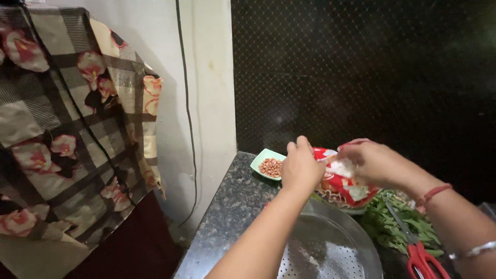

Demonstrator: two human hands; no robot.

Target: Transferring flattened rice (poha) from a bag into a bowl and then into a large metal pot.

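Note:
Both my hands hold a red and white plastic packet (341, 187) above the dark granite counter (227, 222). My left hand (301, 166) grips its left upper edge. My right hand (373, 163) pinches the top of the packet from the right, with a red thread around the wrist. Just below the packet sits a round perforated steel tray (325, 245). A small light green dish of peanuts (268, 165) stands behind my left hand, near the wall.
Green leafy stalks (398, 225) lie on the counter at the right, with red-handled scissors (421, 256) on top. A floral checked cloth (72, 134) hangs at the left by a white wall with a black cable (188, 103). Dark tiles back the counter.

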